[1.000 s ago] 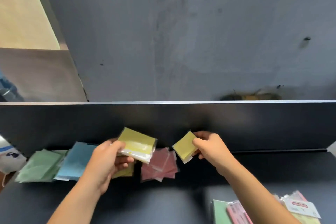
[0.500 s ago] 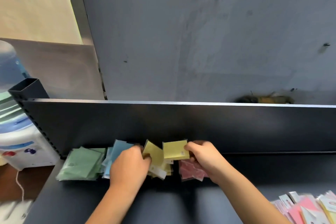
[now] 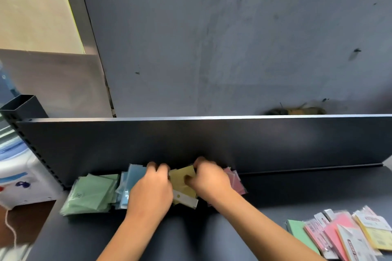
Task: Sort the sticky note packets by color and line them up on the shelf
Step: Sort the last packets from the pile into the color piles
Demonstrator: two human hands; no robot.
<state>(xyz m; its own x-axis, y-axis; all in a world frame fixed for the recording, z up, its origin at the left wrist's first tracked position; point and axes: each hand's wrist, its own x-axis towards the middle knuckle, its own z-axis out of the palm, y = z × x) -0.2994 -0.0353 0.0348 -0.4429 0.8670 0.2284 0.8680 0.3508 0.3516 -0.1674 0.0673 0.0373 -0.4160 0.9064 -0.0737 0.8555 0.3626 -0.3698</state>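
- My left hand (image 3: 151,192) and right hand (image 3: 209,180) both pinch the yellow packets (image 3: 182,180) between them.
- Blue packets (image 3: 132,178) lie left of my left hand, pink packets (image 3: 235,180) right of my right.

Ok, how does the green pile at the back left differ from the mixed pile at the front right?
The green pile holds one colour; the mixed pile shows green, pink and yellow packets. The green pile lies against the shelf's back panel, left of the hands; the mixed pile sits near the front edge, right of them. Both are loosely fanned, not squared up.
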